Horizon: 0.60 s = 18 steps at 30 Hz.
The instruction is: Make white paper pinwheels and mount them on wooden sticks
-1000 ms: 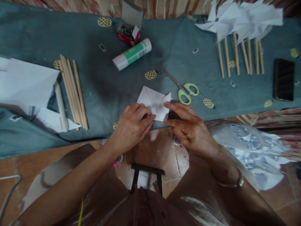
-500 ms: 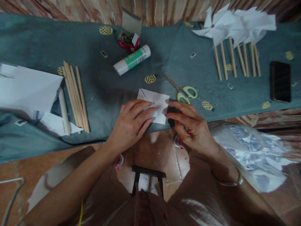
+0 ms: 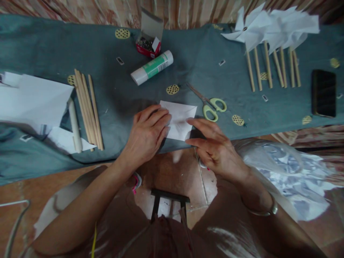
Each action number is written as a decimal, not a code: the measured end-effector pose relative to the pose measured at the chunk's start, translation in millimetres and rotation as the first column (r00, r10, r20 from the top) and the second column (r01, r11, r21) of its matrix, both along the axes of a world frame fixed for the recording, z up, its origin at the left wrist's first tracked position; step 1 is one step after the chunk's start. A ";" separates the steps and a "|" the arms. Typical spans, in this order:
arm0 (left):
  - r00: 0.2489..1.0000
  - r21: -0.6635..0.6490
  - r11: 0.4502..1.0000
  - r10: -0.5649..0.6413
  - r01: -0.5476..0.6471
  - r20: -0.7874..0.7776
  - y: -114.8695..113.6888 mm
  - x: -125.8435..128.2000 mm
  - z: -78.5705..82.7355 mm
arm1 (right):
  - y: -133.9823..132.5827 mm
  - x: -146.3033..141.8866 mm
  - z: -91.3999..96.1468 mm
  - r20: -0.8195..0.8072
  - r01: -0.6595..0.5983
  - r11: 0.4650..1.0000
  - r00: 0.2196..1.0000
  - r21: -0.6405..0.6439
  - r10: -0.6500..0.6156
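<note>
In the head view, one small white four-sided paper [image 3: 179, 118], a bit creased, flat near the front edge of a blue-green cloth [image 3: 115, 104]. On its left part, the left hand [image 3: 147, 134], fingers side by side. At its right edge, the right hand [image 3: 219, 145], thumb and pointing finger apart, both touching. Nearby, one pair of green-handled metal scissors [image 3: 205, 100], one white-and-green tube [image 3: 152, 67], one open red cardboard box [image 3: 146, 51].

A white, roughly square piece of creased paper [image 3: 179, 120] lay nearly flat near the front edge of the teal cloth-covered counter [image 3: 199, 43], slightly askew.
</note>
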<state>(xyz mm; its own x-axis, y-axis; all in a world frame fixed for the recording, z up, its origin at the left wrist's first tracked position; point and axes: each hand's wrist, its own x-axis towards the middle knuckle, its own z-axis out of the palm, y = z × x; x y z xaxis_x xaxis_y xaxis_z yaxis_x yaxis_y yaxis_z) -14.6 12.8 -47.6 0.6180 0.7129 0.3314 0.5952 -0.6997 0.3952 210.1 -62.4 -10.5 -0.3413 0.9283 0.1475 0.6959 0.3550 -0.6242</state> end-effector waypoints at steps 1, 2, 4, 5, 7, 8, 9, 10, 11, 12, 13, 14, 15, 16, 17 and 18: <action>1.000 0.003 1.000 0.002 -0.002 0.003 0.2 -0.1 -0.1 | 0.2 0.2 1.9 -0.005 -0.006 1.000 1.000 -0.003 0.006; 1.000 0.009 1.000 0.002 -0.002 0.008 0.4 -0.4 0.2 | 0.4 0.6 3.6 -0.014 -0.005 1.000 1.000 -0.010 0.005; 1.000 0.024 1.000 -0.010 0.009 0.026 0.3 -1.5 1.7 | 1.0 2.0 5.6 -0.042 0.029 0.999 0.999 -0.019 -0.030; 0.999 0.039 0.999 -0.027 0.025 0.041 0.0 -2.3 2.8 | 1.4 3.1 5.9 -0.058 0.062 0.998 0.996 -0.016 -0.063; 0.995 0.076 0.995 -0.074 0.068 0.070 -1.1 -3.6 5.4 | 2.4 5.5 5.1 -0.087 0.132 0.991 0.988 0.006 -0.131; 0.992 0.088 0.992 -0.099 0.092 0.076 -1.8 -3.9 6.7 | 2.9 6.6 4.4 -0.097 0.163 0.986 0.982 0.018 -0.161; 0.990 0.095 0.989 -0.120 0.113 0.076 -2.7 -3.9 7.8 | 3.6 7.5 3.6 -0.105 0.186 0.982 0.978 0.027 -0.182; 0.988 0.096 0.987 -0.136 0.129 0.069 -3.6 -3.5 8.9 | 4.2 8.1 2.9 -0.112 0.201 0.979 0.974 0.035 -0.196; 0.987 0.091 0.986 -0.148 0.143 0.057 -4.5 -2.7 9.9 | 4.7 8.5 2.4 -0.118 0.212 0.976 0.971 0.040 -0.206; 0.987 0.084 0.985 -0.157 0.154 0.041 -5.5 -1.7 10.9 | 5.2 8.6 2.0 -0.122 0.219 0.975 0.969 0.042 -0.213; 0.986 0.083 0.983 -0.165 0.162 0.024 -6.4 -0.4 12.0 | 5.7 8.5 1.8 -0.125 0.225 0.973 0.968 0.044 -0.218; 0.985 0.090 0.982 -0.170 0.169 0.008 -7.2 0.8 13.0 | 6.0 8.3 1.8 -0.126 0.228 0.973 0.967 0.043 -0.221; 0.985 0.098 0.980 -0.175 0.175 -0.012 -7.9 2.1 13.9 | 6.4 8.1 1.8 -0.127 0.231 0.972 0.966 0.043 -0.224; 0.984 0.106 0.978 -0.179 0.181 -0.028 -8.6 3.1 14.7 | 6.6 7.8 1.8 -0.128 0.235 0.971 0.965 0.043 -0.228; 0.983 0.113 0.977 -0.179 0.183 -0.043 -9.3 3.8 15.4 | 6.9 7.5 1.8 -0.130 0.237 0.971 0.965 0.044 -0.229; 0.983 0.116 0.977 -0.176 0.181 -0.054 -9.8 4.2 15.8 | 7.2 7.2 1.8 -0.134 0.236 0.971 0.964 0.045 -0.228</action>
<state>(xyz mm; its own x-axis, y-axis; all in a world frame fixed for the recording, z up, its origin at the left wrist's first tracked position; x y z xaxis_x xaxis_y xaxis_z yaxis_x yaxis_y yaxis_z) -10.5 2.9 -31.8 0.7475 0.5463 0.3779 0.4711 -0.8370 0.2783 217.3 -55.2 -8.7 -0.0923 0.9680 0.2335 0.6802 0.2326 -0.6952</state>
